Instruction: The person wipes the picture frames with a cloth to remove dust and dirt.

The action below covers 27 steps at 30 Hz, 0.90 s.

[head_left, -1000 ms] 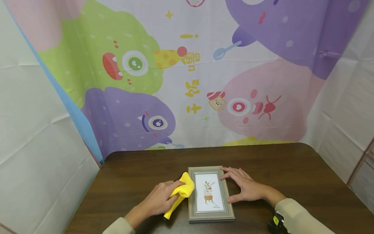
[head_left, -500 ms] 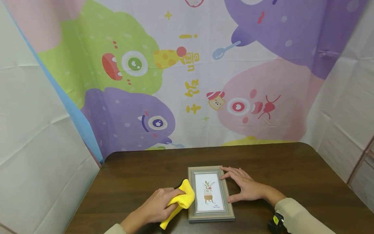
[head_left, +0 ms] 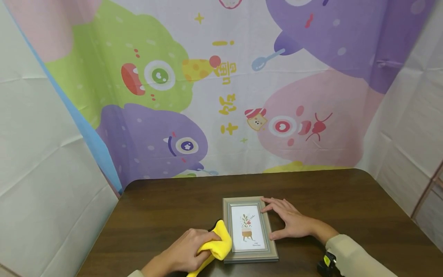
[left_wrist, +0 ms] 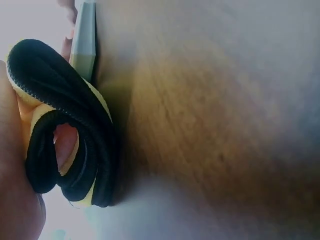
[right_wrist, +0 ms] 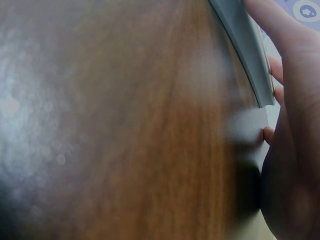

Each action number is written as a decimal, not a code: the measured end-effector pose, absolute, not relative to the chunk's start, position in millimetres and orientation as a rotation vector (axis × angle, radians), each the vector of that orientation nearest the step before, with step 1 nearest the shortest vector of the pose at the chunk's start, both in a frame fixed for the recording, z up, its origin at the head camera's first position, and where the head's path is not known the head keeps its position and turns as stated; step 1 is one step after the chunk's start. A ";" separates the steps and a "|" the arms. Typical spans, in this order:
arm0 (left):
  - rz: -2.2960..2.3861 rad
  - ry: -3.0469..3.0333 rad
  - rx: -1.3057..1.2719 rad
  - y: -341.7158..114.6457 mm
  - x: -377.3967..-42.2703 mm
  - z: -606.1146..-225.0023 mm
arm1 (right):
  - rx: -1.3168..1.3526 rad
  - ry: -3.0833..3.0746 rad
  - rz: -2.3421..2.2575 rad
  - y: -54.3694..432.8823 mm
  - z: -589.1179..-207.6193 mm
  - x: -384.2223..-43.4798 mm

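A picture frame (head_left: 271, 252) with a potted-plant print lies face up on the dark wooden table. My left hand (head_left: 188, 250) grips a folded yellow cloth (head_left: 223, 240) with black edging, which sits against the lower part of the frame's left border. In the left wrist view, the cloth's dark folded edge (left_wrist: 97, 150) loops around a fingertip, and a side of the frame (left_wrist: 85, 42) shows behind it. My right hand (head_left: 292, 221) rests along the frame's right border, its fingers at the upper corner and thumb lower down. From the right wrist, the thumb (right_wrist: 275, 22) lies along the frame's side (right_wrist: 245, 50).
The brown tabletop (head_left: 166, 200) extends around the frame. A cartoon-printed curtain (head_left: 232, 154) hangs behind its far edge, with pale sheets (head_left: 52, 154) at the sides. A small black device (head_left: 327, 263) is worn on the right wrist.
My left hand has slid the cloth nearer to me, down the frame's left border. The frame and my right hand have stayed in place.
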<state>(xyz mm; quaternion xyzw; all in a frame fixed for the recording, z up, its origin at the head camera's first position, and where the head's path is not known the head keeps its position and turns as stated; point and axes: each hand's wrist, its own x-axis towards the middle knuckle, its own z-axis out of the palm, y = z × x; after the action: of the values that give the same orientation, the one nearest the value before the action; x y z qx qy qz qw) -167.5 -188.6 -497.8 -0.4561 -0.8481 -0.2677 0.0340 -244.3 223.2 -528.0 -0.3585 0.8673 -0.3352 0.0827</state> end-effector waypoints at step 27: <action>-0.895 -2.527 -1.407 -187.9 -165.9 -501.1 | -1.072 2.588 -0.991 223.0 -526.4 -243.7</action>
<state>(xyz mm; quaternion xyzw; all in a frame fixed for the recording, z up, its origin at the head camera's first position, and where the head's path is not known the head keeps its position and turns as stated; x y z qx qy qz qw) -165.9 -187.9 -501.1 -0.4639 -0.8333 -0.2951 0.0571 -243.7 223.0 -526.4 -0.3594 0.8679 -0.3323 0.0850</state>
